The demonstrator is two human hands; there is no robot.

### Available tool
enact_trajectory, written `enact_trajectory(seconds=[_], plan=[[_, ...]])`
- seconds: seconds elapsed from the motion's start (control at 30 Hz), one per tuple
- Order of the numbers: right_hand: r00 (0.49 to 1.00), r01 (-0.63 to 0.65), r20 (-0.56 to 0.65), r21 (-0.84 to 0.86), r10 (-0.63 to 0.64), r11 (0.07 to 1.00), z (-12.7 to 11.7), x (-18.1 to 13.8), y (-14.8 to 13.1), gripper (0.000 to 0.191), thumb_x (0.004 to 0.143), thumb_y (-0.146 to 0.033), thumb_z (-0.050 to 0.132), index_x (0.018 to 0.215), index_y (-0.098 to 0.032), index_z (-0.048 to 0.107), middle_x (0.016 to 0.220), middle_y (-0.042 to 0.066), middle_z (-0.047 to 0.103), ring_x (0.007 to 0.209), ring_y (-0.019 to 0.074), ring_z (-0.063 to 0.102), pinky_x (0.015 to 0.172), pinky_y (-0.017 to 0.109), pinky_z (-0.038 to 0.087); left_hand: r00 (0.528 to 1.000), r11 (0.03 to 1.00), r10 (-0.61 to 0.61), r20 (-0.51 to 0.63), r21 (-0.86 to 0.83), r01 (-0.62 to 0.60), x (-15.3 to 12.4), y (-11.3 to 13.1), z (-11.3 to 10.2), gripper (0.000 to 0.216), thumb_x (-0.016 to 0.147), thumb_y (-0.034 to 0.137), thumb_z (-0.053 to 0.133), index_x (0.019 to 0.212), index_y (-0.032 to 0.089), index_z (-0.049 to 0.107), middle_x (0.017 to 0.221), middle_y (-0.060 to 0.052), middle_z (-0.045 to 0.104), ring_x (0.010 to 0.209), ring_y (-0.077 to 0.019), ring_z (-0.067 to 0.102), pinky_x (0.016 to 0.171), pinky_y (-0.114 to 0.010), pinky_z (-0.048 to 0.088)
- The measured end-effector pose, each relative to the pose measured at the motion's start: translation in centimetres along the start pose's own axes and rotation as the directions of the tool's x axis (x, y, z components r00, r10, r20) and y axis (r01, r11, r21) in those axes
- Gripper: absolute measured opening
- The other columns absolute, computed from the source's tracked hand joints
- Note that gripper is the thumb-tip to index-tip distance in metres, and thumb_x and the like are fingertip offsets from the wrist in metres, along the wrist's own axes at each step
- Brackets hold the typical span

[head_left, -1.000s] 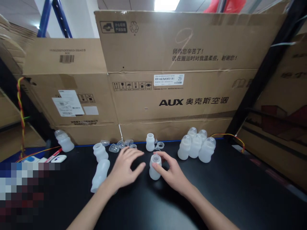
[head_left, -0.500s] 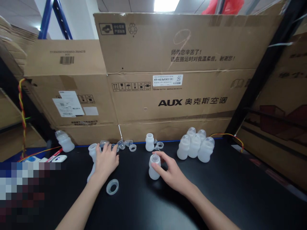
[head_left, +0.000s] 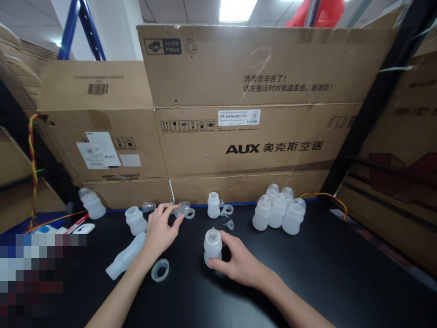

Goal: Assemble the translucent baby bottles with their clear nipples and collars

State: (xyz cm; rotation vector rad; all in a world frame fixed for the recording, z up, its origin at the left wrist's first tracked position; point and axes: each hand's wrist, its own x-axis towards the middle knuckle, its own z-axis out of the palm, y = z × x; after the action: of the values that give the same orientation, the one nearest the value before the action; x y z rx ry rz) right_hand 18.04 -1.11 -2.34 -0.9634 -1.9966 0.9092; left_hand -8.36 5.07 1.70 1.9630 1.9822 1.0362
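My right hand (head_left: 239,262) is wrapped round a small frosted baby bottle (head_left: 212,250), upright on the black table, with a clear nipple at its top. My left hand (head_left: 162,232) reaches over a group of clear caps (head_left: 182,207) at the back, thumb and fingers apart; its fingertips partly hide them, and contact is unclear. Beside that hand stands an open-necked bottle (head_left: 134,221), and a longer frosted bottle-like piece (head_left: 126,257) lies under the left forearm. A translucent ring (head_left: 160,270) lies nearer me. Behind the held bottle is a loose nipple (head_left: 229,224).
Several capped bottles (head_left: 278,209) stand together at the right. An open bottle (head_left: 213,205) and a small ring (head_left: 227,209) sit at the back centre. Another capped bottle (head_left: 92,203) leans far left. A cardboard wall (head_left: 273,127) closes off the table's back edge.
My left hand has moved right, from the standing open bottle toward the clear caps. My right hand has brought its bottle slightly left and nearer. The loose nipple behind it now shows.
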Motion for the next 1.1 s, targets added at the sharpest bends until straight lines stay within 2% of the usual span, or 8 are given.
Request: enact_trajectory(seconds=[0.07,0.13,0.23,0.33,0.43,0.73,0.97,1.1], plan=[[1.0,0.013,-0.011,0.002,-0.013,1.0,0.1,0.0,0.0,0.052,0.083,-0.041,0.075,0.129,-0.022,0.059,0.116,0.002,0.061,0.103,0.0171,0.055,0.095,0.031,0.041,0.994,0.894,-0.063,0.087,-0.437,0.095,-0.2,1.1,0.2,0.041,0.074,0.058,0.065,0.105,0.031,0.064,0.129,0.005,0.059,0.129,-0.0118,0.053,0.13,-0.042,0.033],[0.999,0.021,-0.028,-0.014,-0.022,1.0,0.1,0.1,0.1,0.047,0.086,-0.043,0.073,0.127,-0.023,0.06,0.109,0.002,0.058,0.097,0.0153,0.053,0.091,0.03,0.041,0.942,0.604,-0.119,0.315,-0.73,0.321,-0.7,2.4,0.3,0.056,0.071,0.059,0.068,0.113,0.024,0.058,0.12,-0.003,0.066,0.119,-0.0153,0.062,0.13,-0.048,0.033],[0.997,-0.004,-0.075,-0.053,0.0,0.999,0.0,0.2,0.3,0.04,0.09,-0.046,0.068,0.122,-0.023,0.063,0.102,0.003,0.054,0.093,0.015,0.049,0.088,0.031,0.041,0.901,0.359,-0.082,0.426,-0.831,0.425,-1.8,4.1,0.6,0.06,0.077,0.062,0.059,0.129,0.032,0.051,0.132,-0.004,0.062,0.12,-0.0206,0.065,0.129,-0.052,0.031],[0.993,-0.027,-0.112,-0.045,0.022,0.999,0.0,0.3,0.5,0.038,0.089,-0.047,0.068,0.118,-0.023,0.065,0.101,0.003,0.054,0.093,0.0153,0.049,0.088,0.031,0.04,0.88,0.282,-0.05,0.471,-0.839,0.465,-2.9,5.1,1.1,0.059,0.08,0.066,0.052,0.128,0.031,0.054,0.138,-0.003,0.059,0.132,-0.0219,0.059,0.132,-0.052,0.028],[0.994,-0.03,-0.109,-0.047,0.025,0.998,0.0,0.3,0.4,0.038,0.088,-0.048,0.069,0.116,-0.023,0.067,0.1,0.003,0.054,0.092,0.0154,0.05,0.086,0.031,0.04,0.868,0.284,-0.038,0.495,-0.827,0.485,-3.8,5.7,1.6,0.061,0.08,0.068,0.05,0.122,0.025,0.058,0.136,-0.005,0.06,0.135,-0.0207,0.057,0.134,-0.05,0.027],[0.977,-0.066,-0.203,-0.022,0.06,0.998,-0.2,0.4,-0.5,0.034,0.086,-0.046,0.069,0.111,-0.022,0.069,0.096,0.005,0.051,0.09,0.0156,0.049,0.083,0.031,0.041,0.82,0.474,0.053,0.57,-0.737,0.481,-5.0,6.1,2.1,0.061,0.078,0.057,0.063,0.132,0.032,0.052,0.146,-0.003,0.051,0.132,-0.015,0.059,0.136,-0.048,0.03],[0.971,0.03,-0.233,-0.142,-0.062,0.989,0.1,-0.2,-0.3,0.032,0.085,-0.04,0.07,0.114,-0.025,0.067,0.091,-0.001,0.057,0.082,0.0109,0.049,0.076,0.026,0.039,0.828,0.554,0.103,0.551,-0.723,0.412,-5.1,5.3,2.8,0.062,0.078,0.056,0.063,0.128,0.019,0.061,0.142,-0.003,0.055,0.124,-0.0049,0.063,0.099,-0.004,0.051],[0.994,-0.061,-0.077,0.197,0.078,0.978,-0.1,-0.4,-1.1,0.035,0.088,-0.045,0.07,0.098,-0.012,0.066,0.079,0.001,0.05,0.072,0.0084,0.039,0.065,0.024,0.032,0.826,0.543,0.13,0.548,-0.736,0.403,-5.7,4.7,3.2,0.057,0.08,0.055,0.06,0.129,0.026,0.061,0.15,0.002,0.047,0.143,-0.0075,0.05,0.109,-0.006,0.049]])
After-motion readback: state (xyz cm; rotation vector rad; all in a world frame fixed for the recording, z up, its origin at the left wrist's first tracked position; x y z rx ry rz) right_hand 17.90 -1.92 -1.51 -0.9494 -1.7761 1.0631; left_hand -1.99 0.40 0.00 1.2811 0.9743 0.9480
